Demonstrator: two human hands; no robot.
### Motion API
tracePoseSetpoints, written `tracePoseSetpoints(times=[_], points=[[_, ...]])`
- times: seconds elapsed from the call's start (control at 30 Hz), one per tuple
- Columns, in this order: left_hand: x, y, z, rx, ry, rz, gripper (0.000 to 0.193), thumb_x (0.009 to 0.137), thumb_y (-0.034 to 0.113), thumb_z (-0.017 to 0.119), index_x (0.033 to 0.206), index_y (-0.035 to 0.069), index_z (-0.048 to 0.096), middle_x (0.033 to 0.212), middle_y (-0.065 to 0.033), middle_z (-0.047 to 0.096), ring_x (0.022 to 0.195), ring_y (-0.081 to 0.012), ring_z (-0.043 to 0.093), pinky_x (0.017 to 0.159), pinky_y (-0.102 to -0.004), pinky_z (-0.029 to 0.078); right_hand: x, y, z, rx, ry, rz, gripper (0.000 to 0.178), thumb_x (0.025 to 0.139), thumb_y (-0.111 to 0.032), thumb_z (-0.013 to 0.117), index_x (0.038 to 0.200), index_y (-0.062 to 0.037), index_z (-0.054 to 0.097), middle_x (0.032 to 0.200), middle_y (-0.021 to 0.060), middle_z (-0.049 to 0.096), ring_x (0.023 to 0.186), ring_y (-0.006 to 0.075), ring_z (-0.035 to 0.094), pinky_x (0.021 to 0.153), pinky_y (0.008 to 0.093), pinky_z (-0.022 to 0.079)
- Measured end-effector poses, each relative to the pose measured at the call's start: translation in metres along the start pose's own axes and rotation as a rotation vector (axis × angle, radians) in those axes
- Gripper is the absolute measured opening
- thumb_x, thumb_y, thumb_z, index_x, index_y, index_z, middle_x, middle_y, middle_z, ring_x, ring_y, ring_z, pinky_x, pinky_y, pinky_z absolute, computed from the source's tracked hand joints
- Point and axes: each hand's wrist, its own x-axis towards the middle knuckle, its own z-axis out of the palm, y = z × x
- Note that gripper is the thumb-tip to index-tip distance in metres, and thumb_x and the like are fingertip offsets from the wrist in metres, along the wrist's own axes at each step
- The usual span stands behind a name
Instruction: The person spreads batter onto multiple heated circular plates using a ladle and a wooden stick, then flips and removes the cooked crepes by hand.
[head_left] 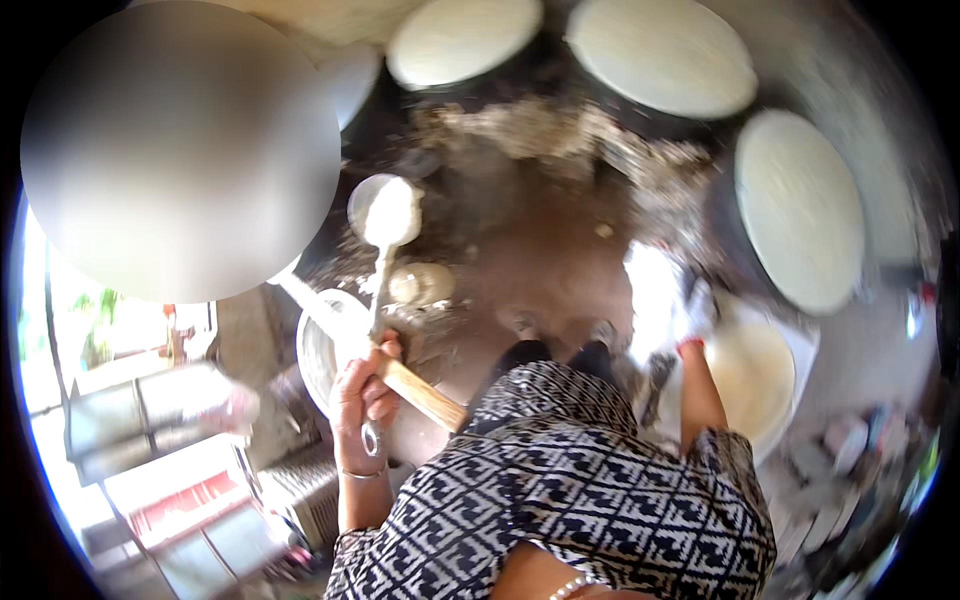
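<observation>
The floor (540,262) is brown; pale scrap (604,230) lies there.

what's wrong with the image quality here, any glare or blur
Head view: glare washes out the ladle bowl and the bright opening at left; same head view: the right hand looks smeared, a round blur hides the upper left, and the fisheye lens leaves black corners.

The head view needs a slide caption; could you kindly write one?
Left hand holding a ladle and a wooden-handled tool, near large dark vessels with pale tops.
</observation>
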Motion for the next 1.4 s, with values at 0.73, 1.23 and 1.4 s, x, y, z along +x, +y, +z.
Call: tracePoseSetpoints(times=[0.73, 1.23, 1.4], points=[[0.106, 0.065, -0.402, -0.742, 0.654, 0.234, 0.008, 0.093, 0.006, 0.054, 0.096, -0.001, 0.055, 0.067, 0.0008, 0.048, 0.052, -0.0054, 0.046, 0.044, -0.0157, 0.042, -0.018, -0.67, -0.021, 0.654, -0.033, -1.065, 0.049, 0.083, -0.003, 0.062, 0.131, -0.0073, 0.053, 0.127, 0.0166, 0.059, 0.113, 0.0332, 0.059, 0.096, 0.0361, 0.049], [0.18, 0.142, -0.334, -0.592, 1.095, 0.306, 0.015, 0.095, 0.016, 0.058, 0.102, 0.003, 0.057, 0.068, 0.0059, 0.044, 0.053, -0.0014, 0.039, 0.046, -0.013, 0.035, 0.186, -0.948, 0.127, 0.102, -0.088, -0.933, 0.059, 0.085, -0.043, 0.062, 0.138, -0.0218, 0.048, 0.144, 0.0072, 0.047, 0.135, 0.0397, 0.035, 0.103, 0.0613, 0.033], [0.22, 0.161, -0.299, -0.786, 1.113, 0.387, 0.014, 0.099, 0.013, 0.049, 0.094, 0.001, 0.055, 0.062, 0.0031, 0.044, 0.047, -0.004, 0.038, 0.039, -0.0158, 0.034, 0.271, -1.105, 0.174, 0.133, -0.281, -1.083, 0.059, 0.086, -0.041, 0.058, 0.139, -0.0166, 0.047, 0.138, 0.0098, 0.053, 0.127, 0.0322, 0.048, 0.103, 0.053, 0.038]])
